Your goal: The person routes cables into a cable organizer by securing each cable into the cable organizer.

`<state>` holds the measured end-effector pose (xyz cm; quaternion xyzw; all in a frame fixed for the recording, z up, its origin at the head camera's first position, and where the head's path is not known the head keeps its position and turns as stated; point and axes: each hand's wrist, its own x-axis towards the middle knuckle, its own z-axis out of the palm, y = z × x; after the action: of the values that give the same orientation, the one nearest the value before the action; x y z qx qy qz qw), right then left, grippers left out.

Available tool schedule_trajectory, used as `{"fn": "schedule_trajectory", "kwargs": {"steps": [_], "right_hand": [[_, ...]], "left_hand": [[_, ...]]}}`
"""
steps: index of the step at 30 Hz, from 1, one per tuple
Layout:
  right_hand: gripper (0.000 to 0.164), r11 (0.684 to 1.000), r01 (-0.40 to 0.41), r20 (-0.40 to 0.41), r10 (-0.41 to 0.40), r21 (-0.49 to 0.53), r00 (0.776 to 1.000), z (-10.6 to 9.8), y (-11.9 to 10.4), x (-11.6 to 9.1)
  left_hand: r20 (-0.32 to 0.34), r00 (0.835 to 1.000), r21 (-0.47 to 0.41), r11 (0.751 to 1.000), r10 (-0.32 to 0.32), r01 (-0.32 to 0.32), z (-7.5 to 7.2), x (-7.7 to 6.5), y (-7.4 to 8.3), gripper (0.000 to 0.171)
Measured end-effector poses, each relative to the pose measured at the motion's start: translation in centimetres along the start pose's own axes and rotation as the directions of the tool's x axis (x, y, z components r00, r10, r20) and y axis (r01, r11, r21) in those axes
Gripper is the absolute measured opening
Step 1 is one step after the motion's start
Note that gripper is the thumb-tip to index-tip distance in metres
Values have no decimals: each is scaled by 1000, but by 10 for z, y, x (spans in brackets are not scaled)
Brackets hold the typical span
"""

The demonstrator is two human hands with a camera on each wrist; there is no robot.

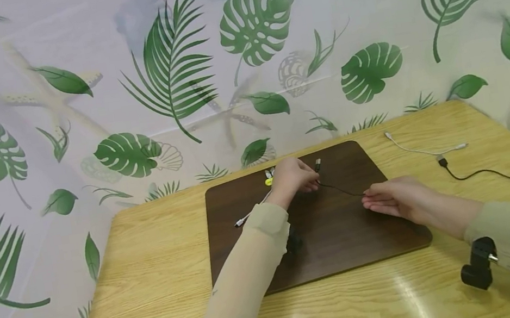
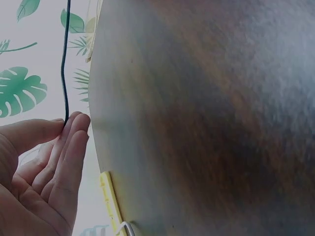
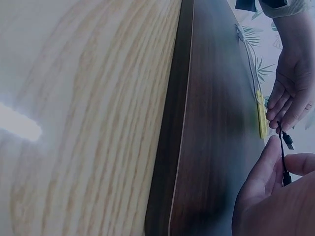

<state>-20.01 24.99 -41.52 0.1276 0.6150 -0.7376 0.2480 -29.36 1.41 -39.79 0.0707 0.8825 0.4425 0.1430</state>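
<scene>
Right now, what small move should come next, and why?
Probably the left hand should ease the black cable toward the yellow strip: it and the right hand pinch that cable above the dark board, and a white cable already runs to the strip.

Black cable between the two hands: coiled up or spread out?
Spread out: in the head view, the black cable runs as a single, slightly bent strand from the left hand to the right hand.
</scene>
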Motion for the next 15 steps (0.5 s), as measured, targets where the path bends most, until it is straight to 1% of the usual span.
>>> {"fn": "schedule_trajectory", "kwargs": {"steps": [3, 7, 10, 15], "right_hand": [[18, 1000, -5, 9, 5, -7, 1000, 2, 0, 2], [24, 1000, -13, 23, 13, -20, 1000, 5, -1, 5], [23, 999, -17, 30, 18, -31, 999, 8, -1, 7], [22, 998, -15, 49, 18, -56, 999, 15, -2, 12]], "left_hand": [[-4, 1000, 8, 1000, -9, 9, -2, -1, 0, 15], [-4, 1000, 8, 1000, -8, 9, -6, 0, -2, 16], [-9, 1000, 5, 1000, -10, 10, -10, 1, -3, 17], [-22, 999, 14, 999, -36, 37, -15, 1, -6, 16]]}}
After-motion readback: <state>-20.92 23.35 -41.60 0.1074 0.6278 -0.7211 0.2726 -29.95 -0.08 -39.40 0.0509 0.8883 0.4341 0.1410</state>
